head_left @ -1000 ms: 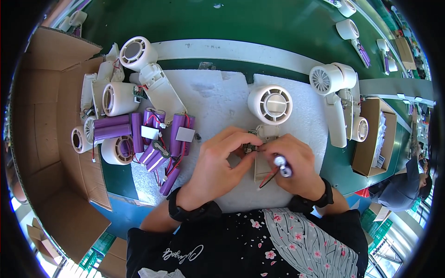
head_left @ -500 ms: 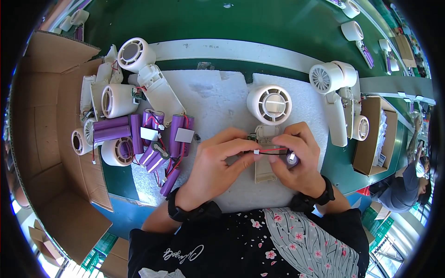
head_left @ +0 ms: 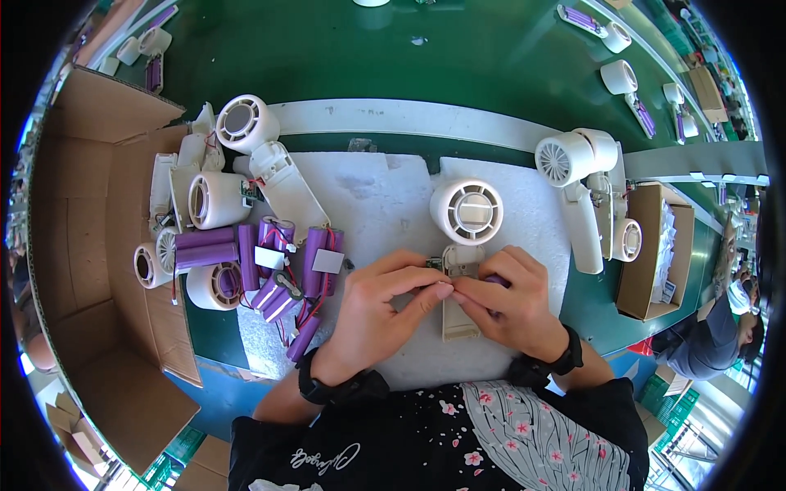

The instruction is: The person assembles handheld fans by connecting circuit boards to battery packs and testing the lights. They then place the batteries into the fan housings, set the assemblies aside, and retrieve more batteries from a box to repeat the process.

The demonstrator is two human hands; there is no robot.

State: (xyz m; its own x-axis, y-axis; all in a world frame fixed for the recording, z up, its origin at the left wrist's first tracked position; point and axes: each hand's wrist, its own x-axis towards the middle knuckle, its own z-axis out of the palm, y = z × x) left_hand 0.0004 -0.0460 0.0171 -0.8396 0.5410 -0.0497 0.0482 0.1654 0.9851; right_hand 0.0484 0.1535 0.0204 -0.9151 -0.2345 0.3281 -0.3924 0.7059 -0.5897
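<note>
A white handheld fan (head_left: pixel 467 213) lies in front of me, its open handle shell (head_left: pixel 461 322) pointing toward me. A small green circuit board (head_left: pixel 434 263) sticks out at the left of the handle's top. Over the handle, my left hand (head_left: pixel 383 309) pinches a small wire plug, now mostly covered by the fingertips. My right hand (head_left: pixel 514 307) has a purple battery (head_left: pixel 496 281) tucked in its curled fingers, largely hidden. Its thumb and forefinger meet the left fingertips at the plug.
Purple battery packs (head_left: pixel 319 260) with red and black wires lie to the left, among more fan parts (head_left: pixel 282 184). A large open cardboard box (head_left: pixel 70 270) stands at far left. At right are fan bodies (head_left: pixel 580 221) and a smaller box (head_left: pixel 641 282). White foam (head_left: pixel 368 196) covers the bench.
My fingertips have come together at the plug; the red wire stretched between my hands is now hidden. The whole scene sits slightly lower in view.
</note>
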